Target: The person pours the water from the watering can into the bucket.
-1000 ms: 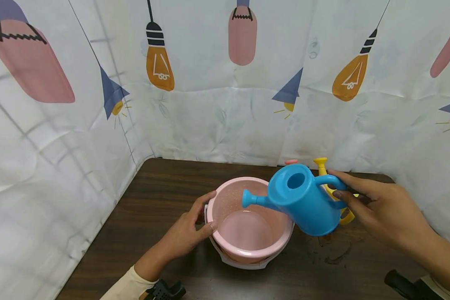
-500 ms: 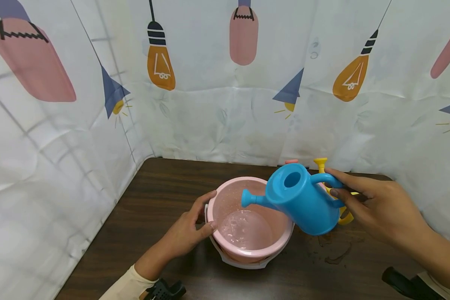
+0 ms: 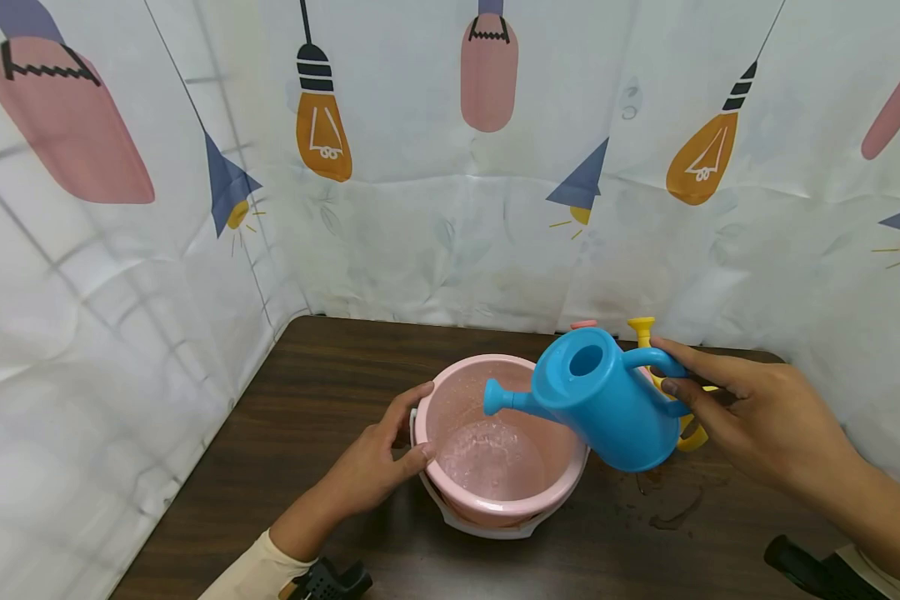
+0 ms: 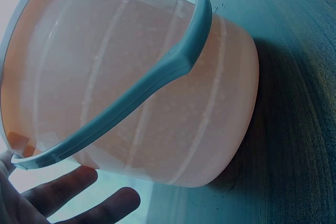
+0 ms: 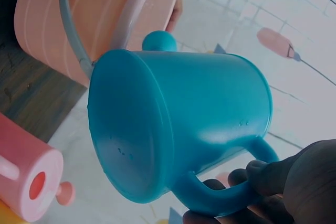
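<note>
Water (image 3: 487,462) ripples inside the pink bucket (image 3: 558,454); my right hand (image 3: 768,408) grips the blue watering can (image 3: 618,408), spout (image 3: 508,399) over the water (my left hand (image 3: 367,467) rests, fingers (image 4: 107,208) spread, on the rim (image 3: 497,506)).

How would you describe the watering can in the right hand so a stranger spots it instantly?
On the dark wooden table stands a pink bucket. The right hand holds the watering can tilted, its spout over the bucket. Unlike the yellow can and pink can nearby, it is blue.
</note>
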The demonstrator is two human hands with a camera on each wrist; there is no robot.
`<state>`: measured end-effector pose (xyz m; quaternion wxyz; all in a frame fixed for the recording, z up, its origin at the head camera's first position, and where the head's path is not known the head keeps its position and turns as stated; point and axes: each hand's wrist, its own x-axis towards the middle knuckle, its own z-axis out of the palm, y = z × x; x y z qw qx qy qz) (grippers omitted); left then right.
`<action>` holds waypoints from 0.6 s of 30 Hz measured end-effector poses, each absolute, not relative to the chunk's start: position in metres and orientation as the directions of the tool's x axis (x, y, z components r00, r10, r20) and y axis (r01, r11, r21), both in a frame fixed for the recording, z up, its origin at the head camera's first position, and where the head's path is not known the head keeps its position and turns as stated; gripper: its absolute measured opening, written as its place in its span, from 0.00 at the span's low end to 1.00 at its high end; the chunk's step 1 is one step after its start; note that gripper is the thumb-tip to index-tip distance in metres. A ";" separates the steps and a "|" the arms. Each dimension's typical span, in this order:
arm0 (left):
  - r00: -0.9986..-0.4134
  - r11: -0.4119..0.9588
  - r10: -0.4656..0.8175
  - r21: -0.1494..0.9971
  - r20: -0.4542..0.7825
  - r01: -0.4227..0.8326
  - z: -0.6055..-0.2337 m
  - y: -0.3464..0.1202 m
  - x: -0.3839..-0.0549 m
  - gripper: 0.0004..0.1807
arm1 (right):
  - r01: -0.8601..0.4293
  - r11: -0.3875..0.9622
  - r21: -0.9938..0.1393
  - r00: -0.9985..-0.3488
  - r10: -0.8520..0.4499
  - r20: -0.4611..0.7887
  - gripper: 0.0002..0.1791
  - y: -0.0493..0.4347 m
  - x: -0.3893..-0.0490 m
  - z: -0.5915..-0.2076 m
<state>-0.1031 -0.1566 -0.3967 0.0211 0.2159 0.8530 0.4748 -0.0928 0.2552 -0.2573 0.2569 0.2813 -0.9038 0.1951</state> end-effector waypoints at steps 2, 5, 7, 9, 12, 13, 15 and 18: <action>-0.906 0.456 0.388 0.819 0.170 0.349 -0.397 -0.157 -0.103 0.39 | -0.609 0.764 -0.211 -0.710 -0.408 0.574 0.37 0.256 -0.093 -0.258; -0.905 0.455 0.388 0.819 0.172 0.350 -0.397 -0.156 -0.103 0.39 | -0.610 0.764 -0.210 -0.708 -0.408 0.577 0.37 0.256 -0.093 -0.258; -0.905 0.456 0.389 0.818 0.172 0.351 -0.397 -0.157 -0.103 0.39 | -0.612 0.763 -0.207 -0.706 -0.409 0.579 0.37 0.256 -0.093 -0.259; -0.904 0.455 0.391 0.818 0.172 0.352 -0.397 -0.157 -0.103 0.39 | -0.612 0.764 -0.203 -0.704 -0.409 0.581 0.38 0.256 -0.093 -0.259; -0.903 0.454 0.394 0.818 0.171 0.353 -0.397 -0.157 -0.103 0.39 | -0.613 0.764 -0.203 -0.703 -0.408 0.583 0.37 0.257 -0.093 -0.260; -0.904 0.455 0.393 0.818 0.170 0.352 -0.397 -0.156 -0.103 0.39 | -0.612 0.764 -0.204 -0.702 -0.407 0.584 0.37 0.257 -0.093 -0.260; -0.904 0.454 0.393 0.819 0.169 0.351 -0.396 -0.156 -0.103 0.39 | -0.614 0.763 -0.203 -0.700 -0.407 0.587 0.37 0.258 -0.093 -0.260; -0.905 0.453 0.390 0.820 0.169 0.348 -0.396 -0.156 -0.103 0.39 | -0.619 0.759 -0.203 -0.695 -0.408 0.593 0.37 0.258 -0.092 -0.260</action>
